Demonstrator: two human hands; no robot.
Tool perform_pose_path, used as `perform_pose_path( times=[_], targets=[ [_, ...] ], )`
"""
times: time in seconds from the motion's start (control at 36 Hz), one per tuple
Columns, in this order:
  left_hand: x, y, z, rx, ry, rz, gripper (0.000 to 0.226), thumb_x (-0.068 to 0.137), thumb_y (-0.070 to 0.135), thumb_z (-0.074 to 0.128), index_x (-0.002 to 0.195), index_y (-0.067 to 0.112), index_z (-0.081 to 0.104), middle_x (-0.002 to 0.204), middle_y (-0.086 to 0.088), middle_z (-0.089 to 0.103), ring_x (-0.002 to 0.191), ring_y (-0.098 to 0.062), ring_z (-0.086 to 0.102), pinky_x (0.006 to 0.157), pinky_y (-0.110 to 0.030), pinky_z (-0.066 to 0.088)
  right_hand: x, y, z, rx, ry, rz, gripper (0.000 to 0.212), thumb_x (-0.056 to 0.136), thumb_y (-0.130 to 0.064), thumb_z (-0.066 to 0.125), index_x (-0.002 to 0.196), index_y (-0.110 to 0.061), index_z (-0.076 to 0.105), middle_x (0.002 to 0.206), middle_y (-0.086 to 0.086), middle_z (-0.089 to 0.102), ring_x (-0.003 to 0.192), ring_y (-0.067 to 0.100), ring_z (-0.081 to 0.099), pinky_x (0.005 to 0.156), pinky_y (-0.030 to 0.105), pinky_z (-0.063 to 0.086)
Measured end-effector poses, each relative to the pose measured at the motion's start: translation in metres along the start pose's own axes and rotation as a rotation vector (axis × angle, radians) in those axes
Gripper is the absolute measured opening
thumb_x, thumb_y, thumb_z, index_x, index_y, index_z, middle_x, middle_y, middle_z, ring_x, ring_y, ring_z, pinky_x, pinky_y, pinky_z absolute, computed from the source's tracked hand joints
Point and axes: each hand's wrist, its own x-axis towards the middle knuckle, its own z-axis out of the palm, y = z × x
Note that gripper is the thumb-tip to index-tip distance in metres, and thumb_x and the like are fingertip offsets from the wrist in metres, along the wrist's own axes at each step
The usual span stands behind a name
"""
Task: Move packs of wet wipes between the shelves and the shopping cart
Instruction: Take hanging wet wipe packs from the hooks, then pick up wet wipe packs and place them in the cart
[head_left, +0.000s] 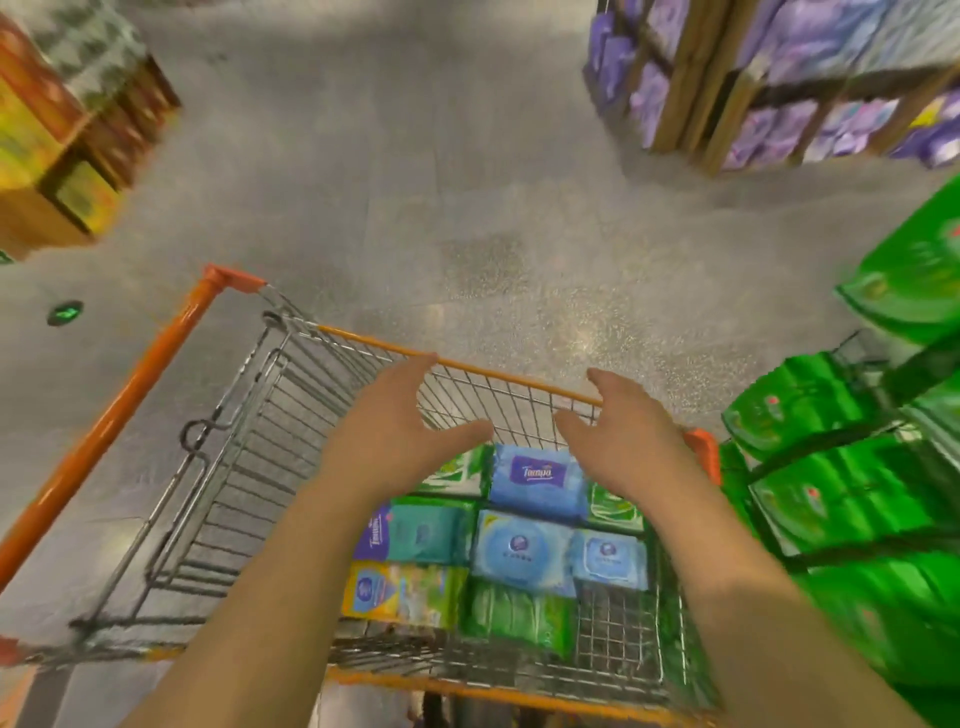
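Heavy motion blur everywhere, most labels unreadable; only "Tempo" legible on the blue pack (537, 480) lying at the far end of the shopping cart (291, 415). Near cart edge cut off by frame bottom, both forearms running out of frame too. Wire basket with orange rim holding wet wipe packs lying flat in a rough grid: light blue pack (522, 551) mid-basket, smaller light blue pack (610, 558) just beside it on the right, teal pack (428, 532) on the left, yellow pack (400, 592) nearer the camera, green pack (514, 616) next to that; more green-and-white packs partly hidden under both hands, type not clear. Left part of the basket showing bare wire. Left hand (389, 426) hovering above the basket, fingers spread and loosely curved, holding nothing. Right hand (618, 436) hovering likewise, fingers wide, holding nothing; touching the cart's far rim or not, cannot tell. Hands facing each other with the Tempo pack showing in the gap between. Green packs (841, 499) stacked on a shelf at right, just beside the cart, blurred. Purple packs (779, 124) on wooden shelving far right, well apart. Orange and yellow boxes (57, 130) on a display far left. Speckled grey floor (415, 182) with a small green marker (65, 313).
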Motion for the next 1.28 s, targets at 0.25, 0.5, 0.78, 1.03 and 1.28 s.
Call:
perform_pose_path(
  times=[0.25, 0.5, 0.78, 1.03, 1.28],
  targets=[
    [-0.029, 0.035, -0.039, -0.011, -0.001, 0.136, 0.106, 0.066, 0.079, 0.069, 0.154, 0.035, 0.029, 0.160, 0.009, 0.030, 0.145, -0.012, 0.030, 0.117, -0.036, 0.028, -0.053, -0.006, -0.048, -0.045, 0.113, 0.011, 0.074, 0.097, -0.052, 0.053, 0.159, -0.022, 0.026, 0.162, 0.002, 0.033, 0.144, 0.030, 0.037, 0.116, 0.041, 0.034],
    [-0.044, 0.047, -0.055, 0.002, -0.108, 0.333, 0.107, 0.069, 0.077, 0.068, 0.156, 0.038, 0.022, 0.163, 0.012, 0.023, 0.147, -0.012, 0.026, 0.117, -0.037, 0.027, -0.117, -0.028, -0.061, -0.106, 0.258, 0.113, 0.076, 0.097, -0.050, 0.055, 0.160, -0.018, 0.026, 0.163, 0.005, 0.032, 0.148, 0.026, 0.033, 0.119, 0.034, 0.027],
    [-0.079, 0.065, -0.048, 0.007, -0.268, 0.557, 0.109, 0.068, 0.081, 0.065, 0.156, 0.039, 0.018, 0.164, 0.011, 0.018, 0.149, -0.014, 0.022, 0.119, -0.040, 0.026, -0.212, -0.033, -0.057, -0.211, 0.336, 0.318, 0.076, 0.098, -0.052, 0.053, 0.157, -0.010, 0.030, 0.162, 0.008, 0.034, 0.147, 0.025, 0.036, 0.118, 0.031, 0.028],
    [-0.153, 0.122, -0.017, 0.018, -0.376, 0.826, 0.112, 0.063, 0.085, 0.064, 0.155, 0.036, 0.025, 0.160, 0.008, 0.027, 0.144, -0.017, 0.031, 0.115, -0.043, 0.034, -0.328, 0.009, -0.067, -0.200, 0.451, 0.508, 0.081, 0.095, -0.056, 0.054, 0.158, -0.013, 0.029, 0.162, 0.008, 0.035, 0.147, 0.024, 0.036, 0.121, 0.035, 0.029],
    [-0.267, 0.188, 0.020, 0.097, -0.426, 1.072, 0.110, 0.062, 0.084, 0.065, 0.154, 0.038, 0.025, 0.160, 0.009, 0.028, 0.144, -0.015, 0.034, 0.113, -0.040, 0.038, -0.472, 0.053, -0.072, -0.104, 0.633, 0.688, 0.072, 0.091, -0.059, 0.054, 0.151, -0.020, 0.042, 0.155, 0.005, 0.045, 0.139, 0.021, 0.045, 0.111, 0.029, 0.036]
  ],
)
